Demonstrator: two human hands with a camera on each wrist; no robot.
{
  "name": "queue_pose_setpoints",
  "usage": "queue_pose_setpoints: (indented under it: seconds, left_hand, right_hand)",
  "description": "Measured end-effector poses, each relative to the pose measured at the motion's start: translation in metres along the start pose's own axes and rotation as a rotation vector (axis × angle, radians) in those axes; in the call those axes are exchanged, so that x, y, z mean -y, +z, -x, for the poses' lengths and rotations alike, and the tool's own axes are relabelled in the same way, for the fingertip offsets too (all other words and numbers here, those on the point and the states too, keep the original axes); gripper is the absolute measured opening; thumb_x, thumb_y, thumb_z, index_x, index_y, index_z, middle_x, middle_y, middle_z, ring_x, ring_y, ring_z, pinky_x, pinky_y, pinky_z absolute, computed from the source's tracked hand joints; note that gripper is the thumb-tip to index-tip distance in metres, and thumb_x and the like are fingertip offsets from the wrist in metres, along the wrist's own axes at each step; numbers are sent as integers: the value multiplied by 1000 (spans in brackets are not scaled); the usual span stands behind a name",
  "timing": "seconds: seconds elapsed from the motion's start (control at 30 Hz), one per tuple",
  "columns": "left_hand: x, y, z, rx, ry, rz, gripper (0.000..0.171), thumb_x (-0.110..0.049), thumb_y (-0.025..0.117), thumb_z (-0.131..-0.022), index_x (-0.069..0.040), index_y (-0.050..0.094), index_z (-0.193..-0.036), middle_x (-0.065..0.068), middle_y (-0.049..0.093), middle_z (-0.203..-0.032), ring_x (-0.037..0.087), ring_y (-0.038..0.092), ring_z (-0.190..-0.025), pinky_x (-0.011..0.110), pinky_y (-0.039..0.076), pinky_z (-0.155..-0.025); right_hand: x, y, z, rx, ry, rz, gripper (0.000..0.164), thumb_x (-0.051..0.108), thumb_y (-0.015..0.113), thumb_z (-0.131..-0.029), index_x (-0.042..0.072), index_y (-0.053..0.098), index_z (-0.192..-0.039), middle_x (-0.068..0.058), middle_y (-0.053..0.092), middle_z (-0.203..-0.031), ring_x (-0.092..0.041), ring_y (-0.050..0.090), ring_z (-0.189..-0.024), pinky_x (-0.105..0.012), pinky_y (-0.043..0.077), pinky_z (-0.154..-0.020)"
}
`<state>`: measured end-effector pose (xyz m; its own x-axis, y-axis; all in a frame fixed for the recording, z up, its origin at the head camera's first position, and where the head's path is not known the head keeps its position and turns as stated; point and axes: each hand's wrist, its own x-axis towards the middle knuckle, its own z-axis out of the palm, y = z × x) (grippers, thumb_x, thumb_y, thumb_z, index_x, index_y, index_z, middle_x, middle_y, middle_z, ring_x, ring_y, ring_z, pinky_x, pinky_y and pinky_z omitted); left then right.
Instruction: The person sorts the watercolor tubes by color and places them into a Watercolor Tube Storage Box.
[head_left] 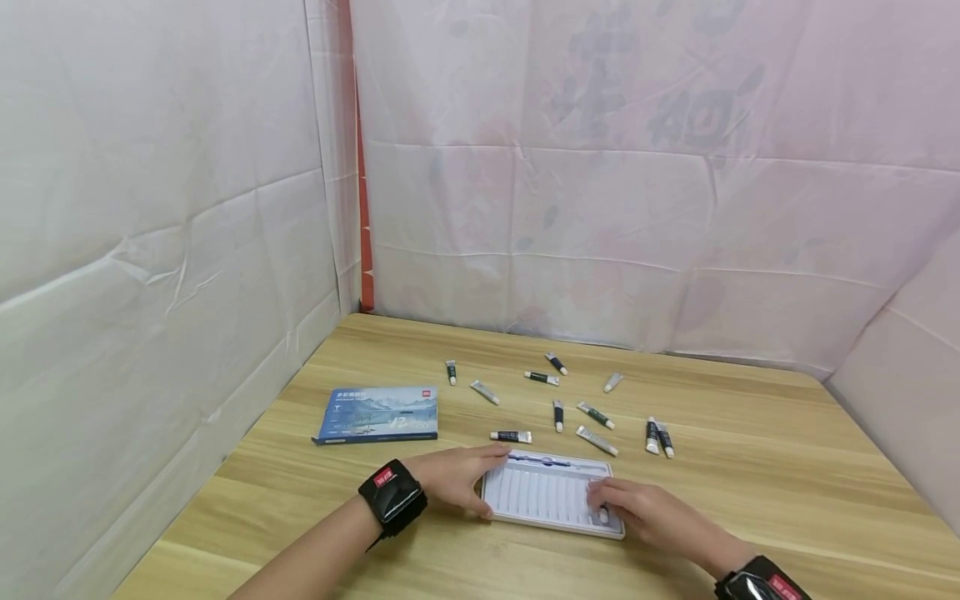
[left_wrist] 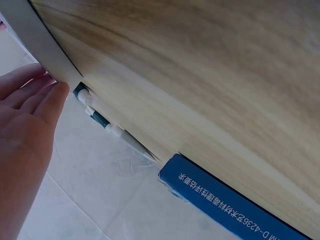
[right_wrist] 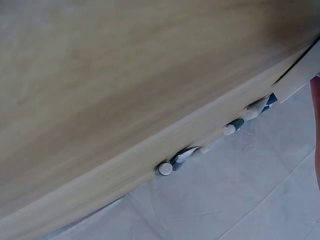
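A white plastic paint tray [head_left: 547, 497] with a row of narrow slots lies near the front of the table. A thin blue-handled paintbrush [head_left: 542, 460] rests in the groove along its far side. My left hand [head_left: 453, 477] holds the tray's left end, thumb by the near corner and fingers at the far one. In the left wrist view, the fingertips of the left hand [left_wrist: 30, 107] meet the tray's side wall [left_wrist: 42, 40]. Over the rightmost slots, my right hand [head_left: 648, 508] pinches a small paint tube [head_left: 603, 515], mostly hidden under the fingers.
Several small paint tubes lie scattered beyond the tray, including a dark one [head_left: 512, 437] close behind it and a silver one [head_left: 597, 440]. Two dark tubes lie side by side [head_left: 652, 436] to the right. A blue paint box [head_left: 382, 414] lies flat at left. White cloth walls [head_left: 600, 208] surround the table.
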<state>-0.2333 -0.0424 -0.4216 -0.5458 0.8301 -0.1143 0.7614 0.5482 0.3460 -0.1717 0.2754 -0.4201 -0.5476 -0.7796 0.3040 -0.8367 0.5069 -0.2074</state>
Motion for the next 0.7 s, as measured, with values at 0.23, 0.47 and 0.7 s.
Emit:
queue_pose_setpoints:
  seconds: [0.23, 0.47, 0.7]
  left_hand:
    - [-1, 0, 0, -2, 1, -4, 85, -44, 69, -78, -3, 33, -142, 4, 23, -149, 15, 24, -132, 25, 23, -104]
    - [-1, -1, 0, -1, -2, -6, 84, -44, 68, -78, -3, 33, -142, 4, 23, -149, 15, 24, -132, 26, 23, -104]
    - [-1, -1, 0, 10, -10, 4, 84, -44, 68, -78, -3, 32, -142, 3, 22, -149, 14, 23, -133, 25, 23, -104]
  right_hand:
    - [1, -2, 0, 6, -8, -47, 30, -11, 63, -76, 13, 65, -94, -7, 62, -107, -25, 60, -98, -37, 50, -78]
    - [0, -2, -1, -10, -49, -19, 24, -5, 65, -77, 11, 69, -95, -6, 61, -105, -22, 60, -95, -37, 52, -75]
    - [-3, -1, -2, -25, -78, 16, 22, -3, 69, -74, 12, 70, -89, -4, 60, -102, -19, 60, -92, -33, 52, -72]
